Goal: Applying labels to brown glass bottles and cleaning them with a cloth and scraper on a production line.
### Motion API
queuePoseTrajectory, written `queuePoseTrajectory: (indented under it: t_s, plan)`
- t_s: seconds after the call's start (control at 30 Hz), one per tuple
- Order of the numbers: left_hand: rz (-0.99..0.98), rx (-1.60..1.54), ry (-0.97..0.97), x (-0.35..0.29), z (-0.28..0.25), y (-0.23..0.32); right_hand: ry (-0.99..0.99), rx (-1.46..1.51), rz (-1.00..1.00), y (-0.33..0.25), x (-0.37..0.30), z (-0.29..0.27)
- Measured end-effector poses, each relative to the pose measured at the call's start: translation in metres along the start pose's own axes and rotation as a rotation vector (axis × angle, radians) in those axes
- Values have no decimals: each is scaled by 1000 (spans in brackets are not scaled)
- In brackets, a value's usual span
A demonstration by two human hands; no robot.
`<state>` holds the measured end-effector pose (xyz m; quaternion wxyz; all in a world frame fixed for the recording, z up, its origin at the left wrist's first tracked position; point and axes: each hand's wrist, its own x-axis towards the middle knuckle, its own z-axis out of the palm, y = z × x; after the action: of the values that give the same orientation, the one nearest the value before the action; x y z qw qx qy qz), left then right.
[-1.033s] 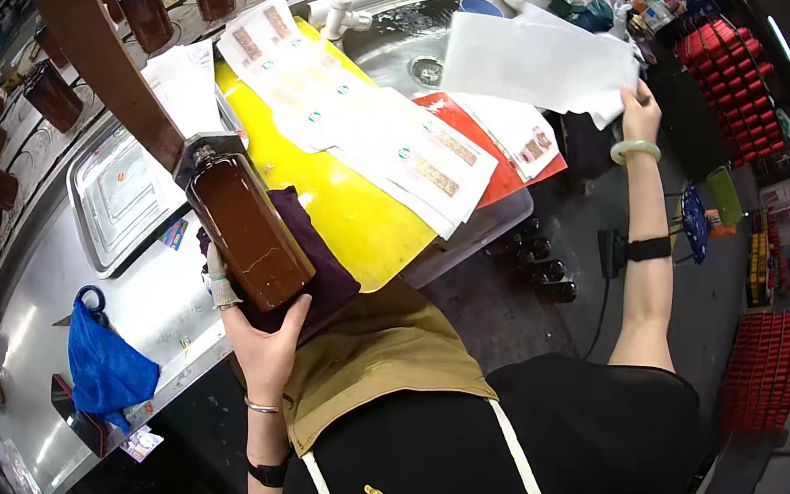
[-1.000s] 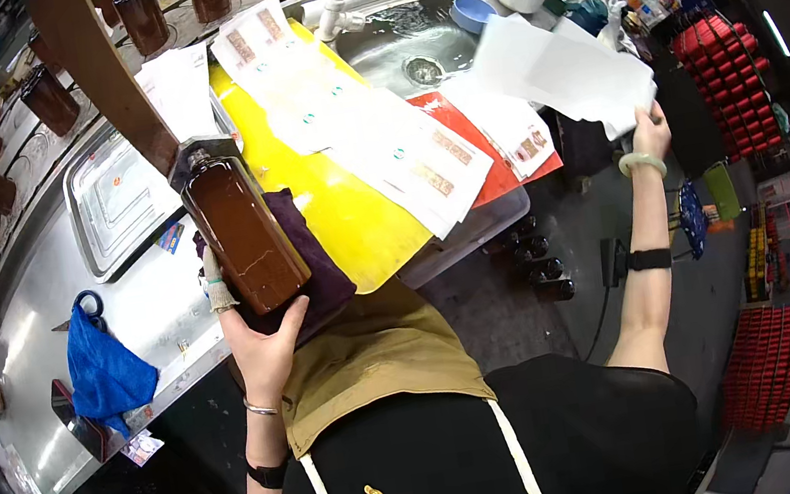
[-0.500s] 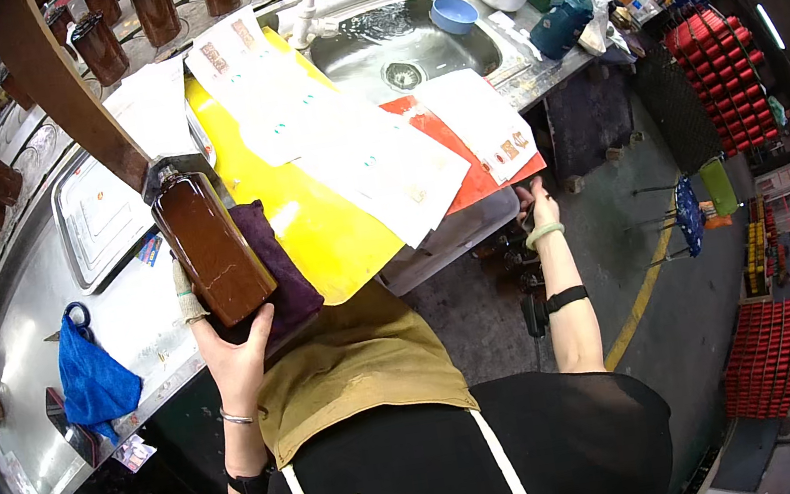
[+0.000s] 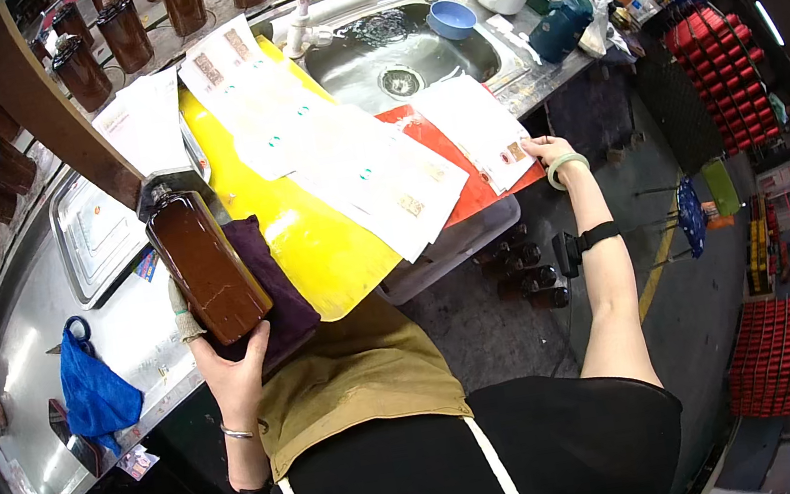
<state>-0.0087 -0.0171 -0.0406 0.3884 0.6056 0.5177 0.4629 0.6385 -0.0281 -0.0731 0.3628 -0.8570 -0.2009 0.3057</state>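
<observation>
My left hand grips the base end of a brown glass bottle, thumb on the near side and a cloth-covered finger along the left. The bottle lies tilted with its neck against a grey block on a brown upright bar. Beneath and beside it is a dark purple cloth. My right hand pinches the near right corner of a white label sheet lying on a red board. More white label sheets overlap on a yellow board between my hands.
Behind the boards is a metal sink with a blue bowl. On the left are a metal tray, a blue cloth and scissors. Brown bottles stand along the conveyor. A plastic bin sits under the red board.
My right hand has come up from below the red board's edge onto the corner of the label sheet. My left hand still holds the bottle in nearly the same place.
</observation>
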Motion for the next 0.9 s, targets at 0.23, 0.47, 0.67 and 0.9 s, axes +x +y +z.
queuePoseTrajectory:
  t_s: [0.23,0.47,0.67,0.9]
  plan:
    - [20,35,38,2,2,3,506,-343,-416,-55,-39,16]
    - [-37,18,76,6,-4,7,-285,-58,-606,-181,-62,137]
    - [82,158,39,20,-6,20,-408,-162,-291,-205,-10,228]
    - [148,211,66,22,-14,13,201,-645,-998,-234,-16,268]
